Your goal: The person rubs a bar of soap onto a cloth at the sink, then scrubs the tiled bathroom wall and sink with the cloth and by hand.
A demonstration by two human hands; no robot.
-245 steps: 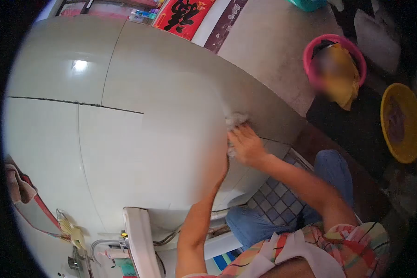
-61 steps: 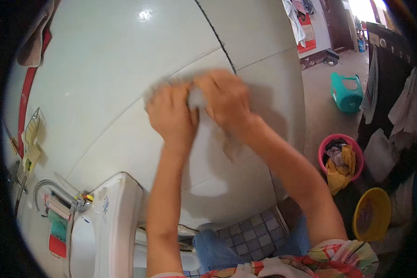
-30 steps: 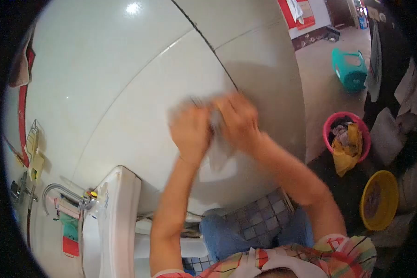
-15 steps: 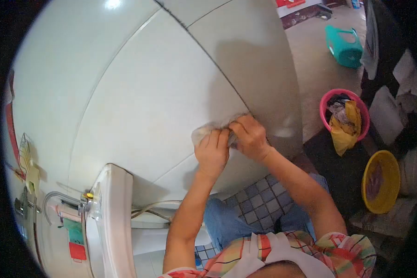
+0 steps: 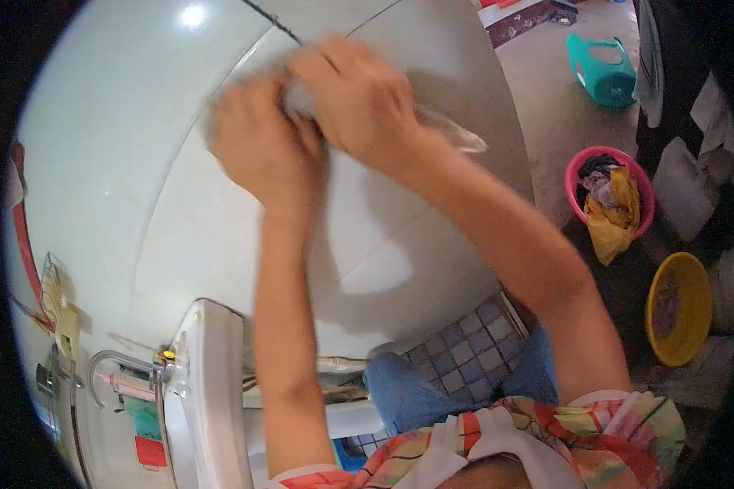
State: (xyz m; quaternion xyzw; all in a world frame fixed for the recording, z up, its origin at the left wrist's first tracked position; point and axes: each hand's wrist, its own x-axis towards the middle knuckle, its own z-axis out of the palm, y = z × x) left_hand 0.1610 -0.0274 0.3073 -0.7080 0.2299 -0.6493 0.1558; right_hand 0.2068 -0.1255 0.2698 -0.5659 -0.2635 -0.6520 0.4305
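One pale tiled wall spans the middle, a white sink below left. Against the wall, the left hand and right hand, both curled, grip a greyish cloth, one end trailing rightward.

"What colours does the person wear?"
"A plaid short-sleeved fabric shirt in red, pale green and white; blue cloth trousers."
"And the thin crumpled cloth?"
"Greyish white; the glossy wall tiles are off-white with dark joints; the small square floor tiles make a blue-grey grid."
"The basins?"
"One round plastic basin is pink; one oval plastic basin is yellow."
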